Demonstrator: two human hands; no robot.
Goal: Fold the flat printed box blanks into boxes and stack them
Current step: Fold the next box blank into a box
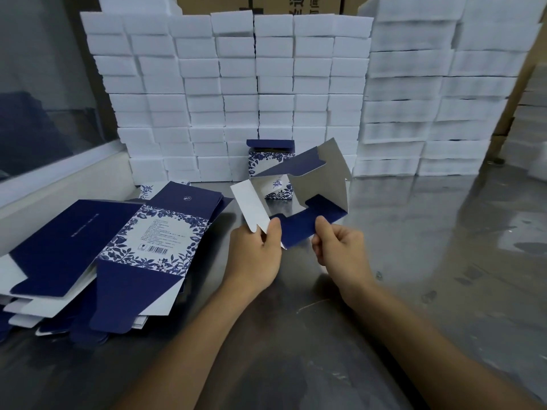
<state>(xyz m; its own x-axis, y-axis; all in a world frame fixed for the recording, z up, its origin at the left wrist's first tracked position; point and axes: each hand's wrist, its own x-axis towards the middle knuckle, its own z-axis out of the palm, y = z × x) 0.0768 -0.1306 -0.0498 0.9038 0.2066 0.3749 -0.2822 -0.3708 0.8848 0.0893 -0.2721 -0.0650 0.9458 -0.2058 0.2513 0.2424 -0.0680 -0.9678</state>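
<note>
A navy and white box blank (319, 179), opened into a tube, is held up over the table's middle, its open end facing me and grey inside showing. My left hand (254, 255) pinches its white side flap at the lower left. My right hand (340, 247) pinches the navy bottom flap. A pile of flat printed blanks (118, 241) with blue floral borders lies on the left. One folded box (270, 161) stands behind the held blank, partly hidden by it.
A tall wall of white foam blocks (236, 93) fills the back, with more stacks (429, 99) at the right. Brown cartons (260, 4) stand behind them. The shiny metal table (429, 247) stretches right. A pale ledge (59, 187) runs along the left.
</note>
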